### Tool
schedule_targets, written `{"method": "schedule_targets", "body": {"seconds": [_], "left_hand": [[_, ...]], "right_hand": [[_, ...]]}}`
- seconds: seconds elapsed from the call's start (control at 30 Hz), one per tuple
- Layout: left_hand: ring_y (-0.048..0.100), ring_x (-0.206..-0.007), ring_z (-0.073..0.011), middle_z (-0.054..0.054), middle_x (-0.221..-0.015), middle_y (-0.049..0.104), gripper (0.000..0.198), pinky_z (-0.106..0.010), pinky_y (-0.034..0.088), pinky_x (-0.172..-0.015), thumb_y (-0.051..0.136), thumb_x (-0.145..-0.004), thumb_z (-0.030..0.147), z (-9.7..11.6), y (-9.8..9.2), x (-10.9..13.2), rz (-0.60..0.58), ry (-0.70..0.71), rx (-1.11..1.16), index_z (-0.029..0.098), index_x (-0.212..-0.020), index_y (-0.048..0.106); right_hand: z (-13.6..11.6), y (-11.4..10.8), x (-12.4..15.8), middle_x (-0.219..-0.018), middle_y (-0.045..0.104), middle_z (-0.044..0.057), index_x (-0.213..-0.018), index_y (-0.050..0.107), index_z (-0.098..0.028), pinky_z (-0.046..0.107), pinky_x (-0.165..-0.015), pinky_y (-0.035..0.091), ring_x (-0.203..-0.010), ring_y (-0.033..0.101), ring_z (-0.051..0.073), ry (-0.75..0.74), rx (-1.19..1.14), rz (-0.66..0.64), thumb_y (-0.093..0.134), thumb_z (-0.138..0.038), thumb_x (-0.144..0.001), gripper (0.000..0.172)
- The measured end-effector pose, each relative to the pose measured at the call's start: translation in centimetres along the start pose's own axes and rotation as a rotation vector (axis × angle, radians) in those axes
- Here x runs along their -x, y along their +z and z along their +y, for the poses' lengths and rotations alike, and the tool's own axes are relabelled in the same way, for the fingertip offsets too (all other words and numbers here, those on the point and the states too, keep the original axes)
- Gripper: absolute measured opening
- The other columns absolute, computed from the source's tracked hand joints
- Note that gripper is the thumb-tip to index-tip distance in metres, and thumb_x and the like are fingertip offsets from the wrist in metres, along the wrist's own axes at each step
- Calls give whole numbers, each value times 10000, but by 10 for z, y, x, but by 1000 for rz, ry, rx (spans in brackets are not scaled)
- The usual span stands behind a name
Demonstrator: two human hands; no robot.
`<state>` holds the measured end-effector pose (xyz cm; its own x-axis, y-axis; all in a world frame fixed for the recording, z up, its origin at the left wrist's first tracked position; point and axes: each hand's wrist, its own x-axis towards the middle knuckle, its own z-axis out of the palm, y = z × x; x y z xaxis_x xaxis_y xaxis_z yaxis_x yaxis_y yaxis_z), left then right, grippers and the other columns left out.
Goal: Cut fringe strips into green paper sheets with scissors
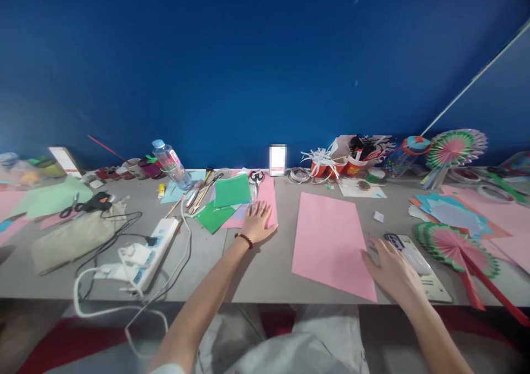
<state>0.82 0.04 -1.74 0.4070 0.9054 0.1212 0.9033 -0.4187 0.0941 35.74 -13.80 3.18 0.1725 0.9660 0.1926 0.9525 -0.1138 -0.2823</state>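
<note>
left hand (257, 223) open, palm down, fingers loose on smooth pink paper strip (270, 194), gripping nothing. two glossy bright green paper squares (232, 190) just beyond fingertips, slightly left. right hand (389, 268) open, fingers spread flat, holding nothing. large flat pink rectangular paper sheet (329, 241) just left of its fingers, between both hands. two pleated round paper fans (451, 247) right of right fingers. matte grey tabletop (265, 269), plain deep-blue wall (248, 59) behind.

Sheet (331, 241) on table (265, 272), power strip (155, 249) left, fan (451, 246) right
</note>
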Motion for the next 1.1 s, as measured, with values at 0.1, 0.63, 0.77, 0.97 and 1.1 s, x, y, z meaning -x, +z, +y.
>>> {"method": "schedule_targets", "body": {"seconds": [0.1, 0.63, 0.77, 0.97, 1.1], "left_hand": [[188, -1425, -318, -89, -1537, 274, 645, -523, 163, -1149, 377, -894, 507, 6, 1, 3, 41, -5, -20, 197, -1456, 323], [211, -1417, -307, -77, -1532, 290, 617, -531, 161, -1154, 404, -886, 453, 9, 0, 7, 71, -16, 30, 197, -1444, 342], [211, -1420, -295, -59, -1535, 287, 564, -526, 159, -1158, 366, -909, 409, 9, -2, 6, 44, -33, 61, 210, -1436, 356], [223, -1414, -299, -64, -1520, 319, 555, -524, 151, -1159, 400, -892, 393, 12, -3, 5, 60, -47, 68, 216, -1418, 381], [220, -1413, -301, -63, -1519, 319, 576, -523, 156, -1156, 401, -892, 453, 12, -2, 5, 77, -49, 73, 219, -1419, 378]], "right_hand": [[-31, 1, -26, -1154, 621, 100, -1121, 588, -226, 409, -815, 506, -951, 640, 260, -156, -178, -73, 445, -399, -867, 339], [-262, 104, -261, -1435, 293, 245, -1480, 64, -105, 465, -1056, 303, -1318, 309, 363, 199, -761, 180, 714, -414, -671, 1083], [-274, 121, -271, -1371, 332, 259, -1473, -6, -101, 490, -1033, 304, -1268, 328, 393, 294, -705, 154, 735, -421, -660, 1146], [-268, 137, -280, -1345, 315, 253, -1466, -34, -124, 511, -970, 358, -1224, 351, 392, 255, -692, 200, 652, -406, -747, 1033], [-264, 136, -282, -1340, 320, 255, -1466, -70, -119, 507, -974, 353, -1221, 355, 392, 246, -655, 203, 640, -410, -769, 1038]]}}
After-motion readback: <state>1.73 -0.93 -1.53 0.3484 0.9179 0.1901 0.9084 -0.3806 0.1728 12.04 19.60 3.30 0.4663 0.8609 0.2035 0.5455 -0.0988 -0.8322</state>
